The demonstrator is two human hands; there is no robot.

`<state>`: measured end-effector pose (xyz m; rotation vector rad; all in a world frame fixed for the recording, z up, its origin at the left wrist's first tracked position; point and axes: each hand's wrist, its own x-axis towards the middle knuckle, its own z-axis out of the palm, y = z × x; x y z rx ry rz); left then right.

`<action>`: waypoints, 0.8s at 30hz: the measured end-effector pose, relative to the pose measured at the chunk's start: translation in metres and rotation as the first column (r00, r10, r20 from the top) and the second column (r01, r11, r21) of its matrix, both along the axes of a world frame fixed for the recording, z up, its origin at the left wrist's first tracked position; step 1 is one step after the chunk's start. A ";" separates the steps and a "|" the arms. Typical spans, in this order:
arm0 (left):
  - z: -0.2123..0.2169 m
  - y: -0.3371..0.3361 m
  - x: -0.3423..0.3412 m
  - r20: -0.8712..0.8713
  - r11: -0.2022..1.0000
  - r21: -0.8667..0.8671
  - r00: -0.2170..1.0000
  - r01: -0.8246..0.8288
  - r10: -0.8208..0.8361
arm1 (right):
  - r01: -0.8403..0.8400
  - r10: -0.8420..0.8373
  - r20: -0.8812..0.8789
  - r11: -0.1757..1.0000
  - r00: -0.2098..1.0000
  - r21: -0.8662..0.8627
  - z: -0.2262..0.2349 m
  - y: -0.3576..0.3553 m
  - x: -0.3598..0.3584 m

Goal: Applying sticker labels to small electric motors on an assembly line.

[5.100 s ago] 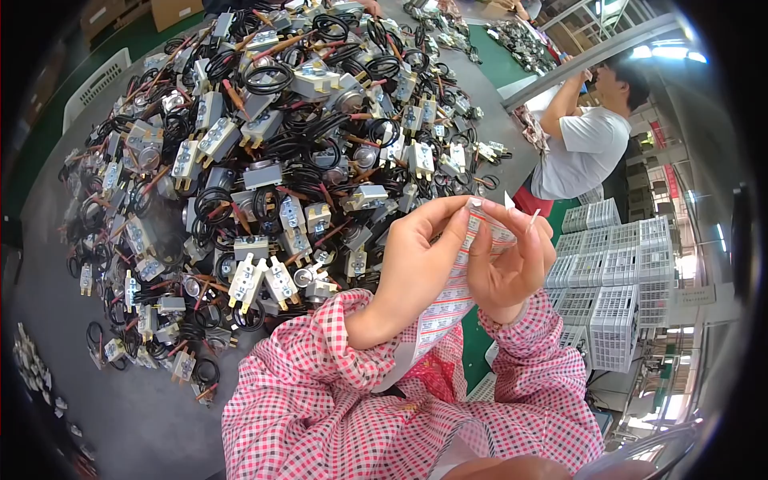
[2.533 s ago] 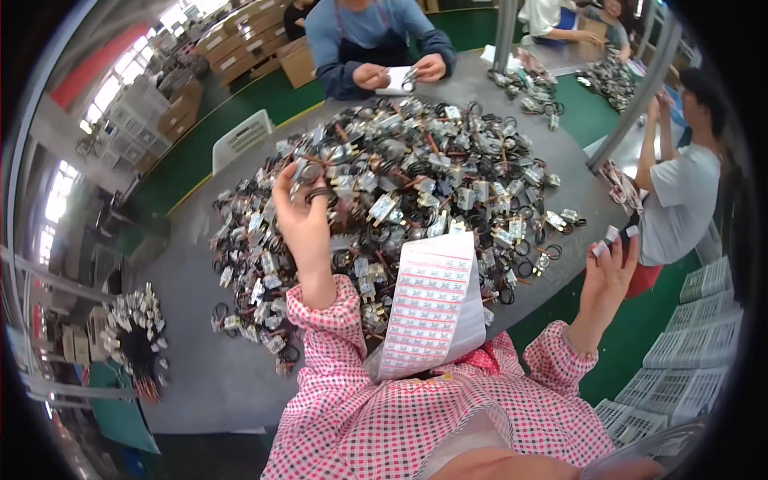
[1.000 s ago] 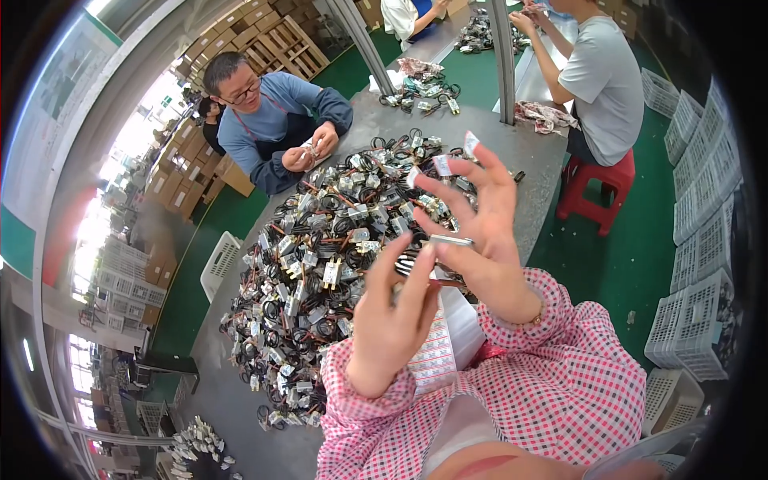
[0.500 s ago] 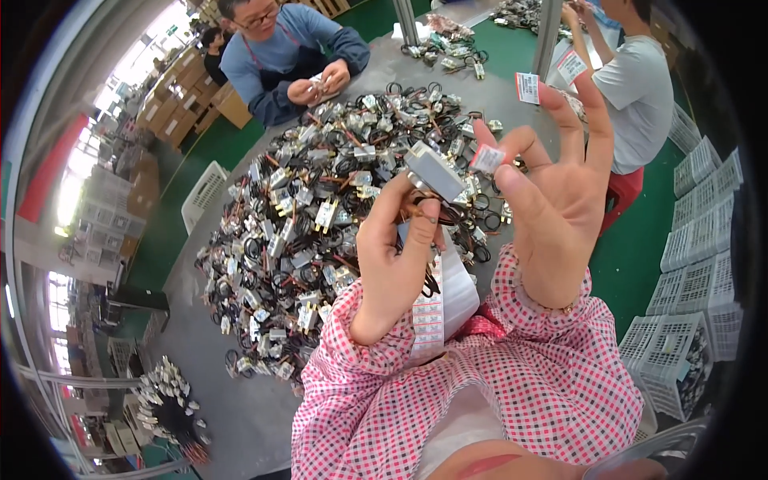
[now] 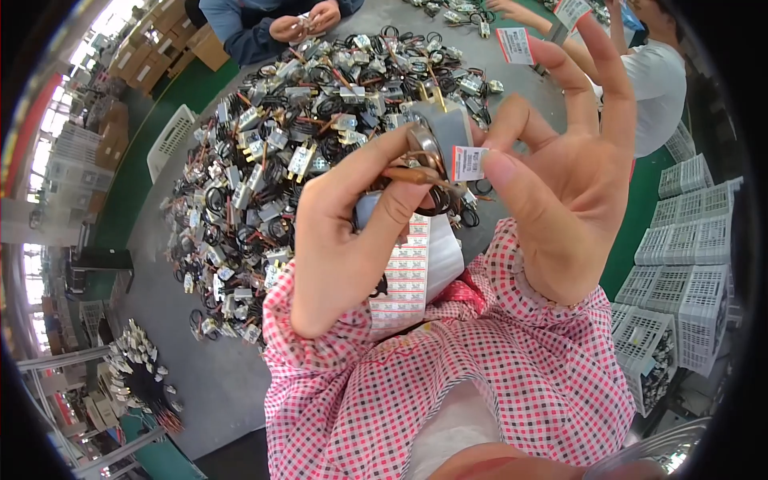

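Observation:
My left hand [image 5: 352, 216] is closed around a small grey boxy electrical part [image 5: 450, 128] with a metal side, a coiled black lead and a brown tube-like piece [image 5: 412, 174]. Against the part's edge lies a small white and red label [image 5: 468, 163], its other end at the thumb and forefinger of my right hand [image 5: 572, 192]. Two more labels cling to raised fingertips of that hand, one label [image 5: 516, 46] lower and another label [image 5: 571, 13] higher. Below my hands rests a sheet of printed labels [image 5: 400, 280], partly hidden by my left wrist.
A large heap of similar parts with black leads [image 5: 240, 192] covers much of the grey table [image 5: 192, 384]. Across it, a co-worker's hands [image 5: 304, 24] handle a part. Another person [image 5: 652, 88] sits at right. White plastic baskets [image 5: 680, 232] are stacked on the right.
The grey part has turned in my left hand, and the label in my right hand now meets it. My view has tilted down and shifted right, and both hands sit closer together.

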<state>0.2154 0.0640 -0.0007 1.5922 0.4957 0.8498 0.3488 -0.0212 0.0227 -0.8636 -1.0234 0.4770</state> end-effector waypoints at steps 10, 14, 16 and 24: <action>0.002 0.003 -0.001 -0.061 1.000 0.019 0.998 -0.013 0.014 | 0.020 -0.020 0.002 0.995 1.000 -0.102 -0.016 0.000 0.002; 0.001 0.002 0.001 -0.071 0.999 0.016 0.997 -0.042 0.043 | 0.029 -0.029 0.001 0.993 1.000 -0.116 -0.020 0.004 0.000; 0.000 0.002 0.002 -0.076 0.999 0.024 0.996 -0.045 0.046 | 0.030 -0.031 -0.002 0.993 1.000 -0.116 -0.022 0.001 0.004; 0.000 0.001 -0.004 -0.057 0.999 0.019 0.998 -0.035 0.036 | 0.048 -0.048 0.003 0.993 0.999 -0.112 -0.027 -0.002 0.003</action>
